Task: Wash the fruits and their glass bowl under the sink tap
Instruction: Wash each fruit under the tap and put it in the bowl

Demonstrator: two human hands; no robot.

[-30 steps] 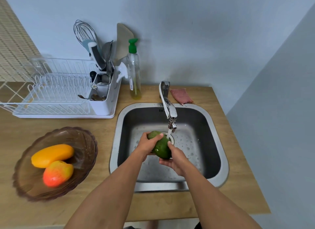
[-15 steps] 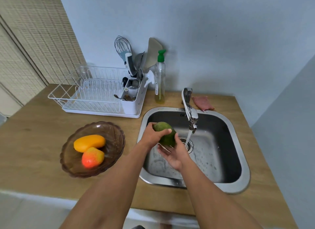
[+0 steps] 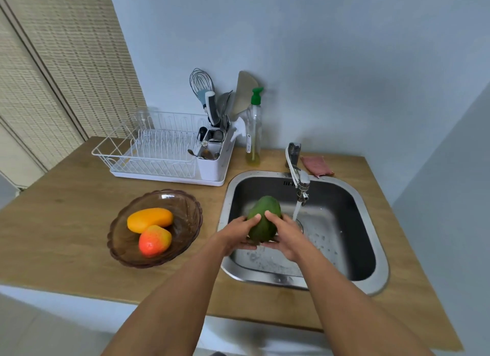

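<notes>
Left hand and right hand cup green mango above sink.

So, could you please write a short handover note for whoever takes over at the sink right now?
Left hand and right hand: both hold the green fruit over the sink, just left of the running tap stream.
Glass bowl sits on the counter left of the sink with the yellow fruit and the red-orange fruit in it.
Done: green fruit is out and in hand at the tap.
Left: the two fruits in the bowl, then the bowl itself.
</notes>
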